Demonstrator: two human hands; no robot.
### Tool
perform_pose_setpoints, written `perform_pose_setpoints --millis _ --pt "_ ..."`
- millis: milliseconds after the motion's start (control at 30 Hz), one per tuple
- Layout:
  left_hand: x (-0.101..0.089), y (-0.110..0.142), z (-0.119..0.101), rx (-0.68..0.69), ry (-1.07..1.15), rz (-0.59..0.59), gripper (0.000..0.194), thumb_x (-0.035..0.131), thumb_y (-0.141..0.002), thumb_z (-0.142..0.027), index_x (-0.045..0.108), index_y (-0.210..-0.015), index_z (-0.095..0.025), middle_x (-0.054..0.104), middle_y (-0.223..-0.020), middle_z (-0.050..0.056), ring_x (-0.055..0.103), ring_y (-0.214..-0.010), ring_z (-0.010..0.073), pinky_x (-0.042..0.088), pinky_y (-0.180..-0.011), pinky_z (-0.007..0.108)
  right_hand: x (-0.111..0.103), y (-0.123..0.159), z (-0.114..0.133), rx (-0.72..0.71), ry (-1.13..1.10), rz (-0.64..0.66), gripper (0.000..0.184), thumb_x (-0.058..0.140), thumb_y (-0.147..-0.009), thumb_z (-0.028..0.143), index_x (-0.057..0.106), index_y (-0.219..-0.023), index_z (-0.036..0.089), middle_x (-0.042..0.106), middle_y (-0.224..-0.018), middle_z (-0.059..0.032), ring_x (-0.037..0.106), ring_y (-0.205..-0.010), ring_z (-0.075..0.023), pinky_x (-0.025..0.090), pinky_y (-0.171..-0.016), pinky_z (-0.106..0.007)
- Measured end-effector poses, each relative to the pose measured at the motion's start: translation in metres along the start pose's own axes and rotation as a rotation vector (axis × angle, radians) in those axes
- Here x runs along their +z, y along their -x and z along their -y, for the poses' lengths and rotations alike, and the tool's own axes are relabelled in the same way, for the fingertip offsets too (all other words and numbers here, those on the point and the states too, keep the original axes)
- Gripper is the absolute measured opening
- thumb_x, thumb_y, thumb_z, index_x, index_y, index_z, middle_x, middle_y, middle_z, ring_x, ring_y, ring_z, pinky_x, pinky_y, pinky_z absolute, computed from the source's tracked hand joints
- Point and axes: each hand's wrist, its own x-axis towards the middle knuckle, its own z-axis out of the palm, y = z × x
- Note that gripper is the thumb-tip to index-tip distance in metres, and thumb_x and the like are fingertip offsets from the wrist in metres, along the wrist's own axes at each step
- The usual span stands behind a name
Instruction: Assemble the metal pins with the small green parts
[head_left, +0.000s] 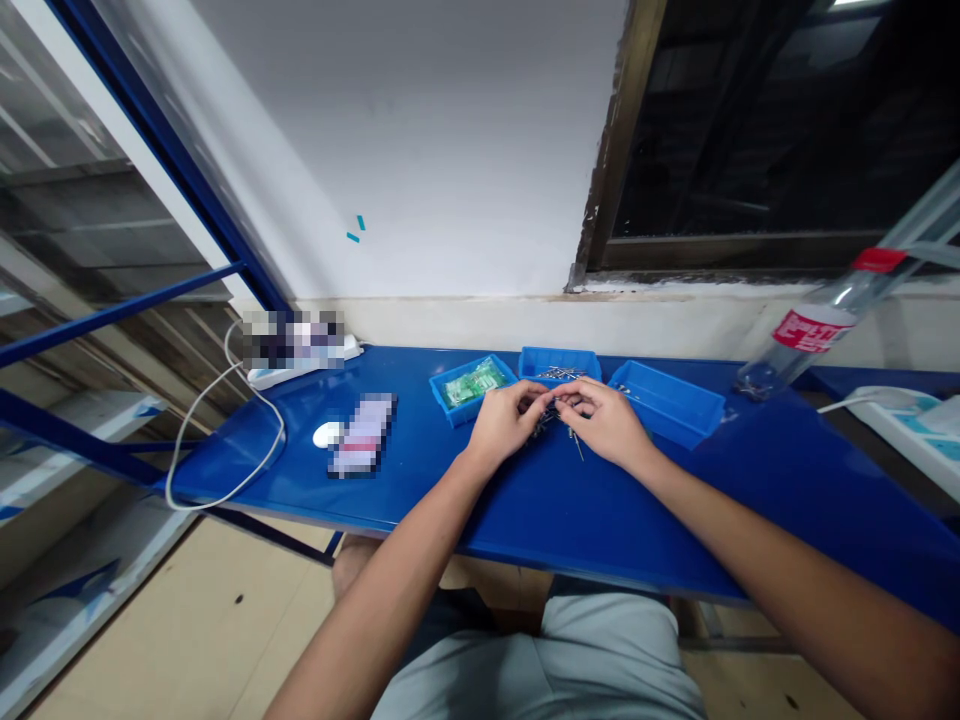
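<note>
Two hands meet over the middle of the table: the left hand and the right hand curl inward, fingertips drawn close together. They look like they are pinching something, but the fingers hide whatever is between them, so I cannot tell what.

Slim metal fasteners lie scattered on the blue tabletop directly beneath the hands — screws or pins, too small to tell which. Just beyond the fingers, toward the far edge, a middle blue plastic bin holds similar metal pieces. To its left sits a blue bin of green packets, and to its right a third blue bin stands at an angle.

Farther left on the tabletop are a white mouse and a blurred object, with a white cable looping toward a white power strip at the far left corner. Near the far right edge, a clear plastic bottle with a red label leans tilted, its base on the table.
</note>
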Motion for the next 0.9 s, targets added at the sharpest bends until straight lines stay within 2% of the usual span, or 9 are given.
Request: perform_pose_setpoints --millis 67,167,333,467,600,800,900 --pt "-0.002 0.0 -0.003 -0.014 -0.051 0.009 0.029 0.062 -0.102 -0.042 0.08 -0.105 -0.019 0.083 -0.098 0.005 0.077 -0.082 0.0202 0.058 -0.077 0.028 0.0 0.0 0.0 0.028 -0.038 -0.012 0.019 0.073 -0.088 0.037 0.075 -0.1 0.021 0.071 -0.092 -0.006 0.069 -0.08 -0.0189 0.063 -0.073 -0.033" --pt "-0.002 0.001 -0.004 -0.009 -0.058 0.054 0.035 0.062 -0.101 -0.048 0.081 -0.105 -0.019 0.083 -0.095 0.004 0.075 -0.077 0.0189 0.055 -0.072 0.027 -0.001 0.001 -0.001 0.033 -0.042 0.02 0.016 0.073 -0.087 0.033 0.074 -0.098 0.022 0.074 -0.095 -0.006 0.071 -0.084 -0.0199 0.063 -0.076 -0.034" --pt "0.0 -0.001 0.005 0.004 -0.03 0.065 0.024 0.066 -0.1 -0.033 0.079 -0.116 -0.021 0.083 -0.108 0.005 0.078 -0.088 0.0201 0.057 -0.079 0.027 -0.002 0.001 -0.001 0.023 0.005 0.033 0.015 0.069 -0.091 0.034 0.074 -0.1 0.023 0.077 -0.104 -0.0069 0.075 -0.087 -0.0216 0.065 -0.082 -0.04" --pt "0.001 -0.002 0.01 0.03 -0.059 0.049 0.018 0.07 -0.096 -0.025 0.081 -0.11 -0.021 0.083 -0.106 0.006 0.078 -0.087 0.0207 0.059 -0.082 0.029 0.0 0.002 -0.004 0.085 -0.067 0.018 0.019 0.071 -0.093 0.039 0.072 -0.101 0.022 0.077 -0.095 -0.0065 0.076 -0.085 -0.0222 0.067 -0.076 -0.038" --pt "0.002 -0.002 0.01 0.056 -0.071 0.025 0.016 0.073 -0.093 -0.021 0.079 -0.107 -0.02 0.082 -0.1 0.006 0.076 -0.084 0.0195 0.059 -0.082 0.03 0.002 0.002 -0.005 0.083 -0.074 0.006 0.023 0.076 -0.089 0.043 0.071 -0.098 0.022 0.076 -0.09 -0.0069 0.075 -0.084 -0.0225 0.066 -0.072 -0.036" --pt "0.006 -0.001 0.004 0.024 0.197 -0.034 0.024 0.068 -0.094 -0.016 0.06 -0.116 -0.019 0.081 -0.107 0.007 0.078 -0.097 0.0188 0.062 -0.085 0.03 0.003 0.002 -0.001 0.083 -0.115 -0.039 0.028 0.08 -0.085 0.043 0.069 -0.099 0.022 0.075 -0.098 -0.0078 0.074 -0.088 -0.0223 0.064 -0.078 -0.037" --pt "0.006 -0.001 0.002 0.004 0.279 -0.034 0.027 0.069 -0.095 -0.017 0.056 -0.119 -0.02 0.081 -0.11 0.009 0.079 -0.098 0.0198 0.063 -0.089 0.034 0.002 0.002 0.002 0.075 -0.146 -0.079 0.029 0.081 -0.085 0.043 0.068 -0.101 0.022 0.075 -0.098 -0.0076 0.074 -0.088 -0.022 0.064 -0.08 -0.038"
